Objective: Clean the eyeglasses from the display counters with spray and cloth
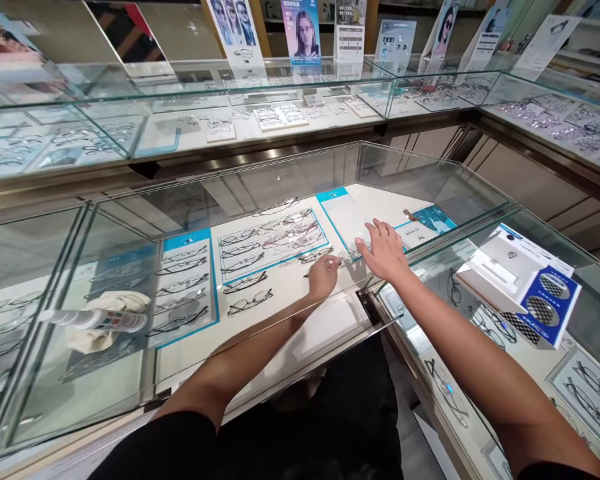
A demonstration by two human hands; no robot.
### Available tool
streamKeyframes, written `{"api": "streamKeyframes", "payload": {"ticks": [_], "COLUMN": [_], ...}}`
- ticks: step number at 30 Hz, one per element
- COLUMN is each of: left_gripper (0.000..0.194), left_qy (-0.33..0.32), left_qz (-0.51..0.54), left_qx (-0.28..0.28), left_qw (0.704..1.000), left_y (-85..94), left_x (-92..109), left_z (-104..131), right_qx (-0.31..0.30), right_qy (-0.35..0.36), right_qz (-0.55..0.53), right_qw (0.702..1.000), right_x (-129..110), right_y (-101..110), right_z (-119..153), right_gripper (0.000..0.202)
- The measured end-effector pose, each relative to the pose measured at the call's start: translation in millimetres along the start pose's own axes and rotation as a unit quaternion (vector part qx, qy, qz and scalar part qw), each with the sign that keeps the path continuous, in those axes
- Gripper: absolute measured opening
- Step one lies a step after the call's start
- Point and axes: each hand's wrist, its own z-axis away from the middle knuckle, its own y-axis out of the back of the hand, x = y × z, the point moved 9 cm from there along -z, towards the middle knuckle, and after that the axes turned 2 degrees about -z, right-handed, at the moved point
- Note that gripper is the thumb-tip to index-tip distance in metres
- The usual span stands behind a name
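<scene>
Inside the glass display case, my left hand (323, 277) is closed in a pinch on a thin, clear-looking pair of eyeglasses (349, 254). My right hand (383, 251) has its fingers spread at the other end of these glasses, over a white blue-edged display mat (353, 217). To the left of my left hand, dark-framed glasses (250, 302) rest on the case floor, and several more pairs lie on a blue-bordered tray (221, 275). Another column of glasses lies on a mat (213, 287) farther left.
A spray bottle (110, 321) lies on a beige cloth (87, 341) on the glass top at left. A white and blue box (520, 283) stands on the right case. Glass edges (280, 308) surround my forearms. Behind runs another display case (260, 140) with upright posters (301, 33).
</scene>
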Motion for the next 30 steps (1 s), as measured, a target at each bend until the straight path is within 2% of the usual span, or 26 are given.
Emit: {"api": "streamKeyframes", "payload": {"ticks": [5, 8, 12, 15, 19, 23, 26, 28, 30], "left_gripper": [0.028, 0.032, 0.040, 0.048, 0.050, 0.048, 0.048, 0.045, 0.041], "left_qy": [0.023, 0.046, 0.123, 0.186, 0.218, 0.206, 0.149, 0.100, 0.049], "left_qz": [0.022, 0.054, 0.103, 0.137, 0.169, 0.181, 0.185, 0.168, 0.132], "left_qx": [-0.011, -0.051, -0.123, -0.148, -0.162, -0.189, -0.174, -0.124, -0.049], "left_qw": [0.999, 0.996, 0.979, 0.962, 0.947, 0.943, 0.956, 0.973, 0.989], "left_y": [33.8, 53.2, 85.6, 116.3, 150.7, 172.0, 191.7, 208.5, 224.6], "left_x": [-31, -56, -86, -92, -71, -34, 1, 21, 35], "left_z": [58, 90, 134, 164, 192, 205, 194, 176, 153], "right_qx": [-0.007, -0.015, -0.018, -0.017, -0.018, -0.019, -0.023, -0.025, -0.026], "right_qy": [-0.002, -0.002, -0.002, 0.001, 0.006, 0.005, 0.005, 0.003, 0.000], "right_qz": [0.003, 0.016, 0.023, 0.023, 0.029, 0.031, 0.032, 0.029, 0.024], "right_qw": [1.000, 1.000, 1.000, 1.000, 0.999, 0.999, 0.999, 0.999, 0.999], "right_x": [4, 6, 10, 13, 15, 17, 17, 17, 17], "right_y": [-2, -3, -4, -6, -9, -10, -10, -10, -10], "right_z": [-1, -2, -3, -4, -5, -5, -5, -5, -5], "right_gripper": [0.069, 0.069, 0.071, 0.073, 0.075, 0.076, 0.075, 0.075, 0.075]}}
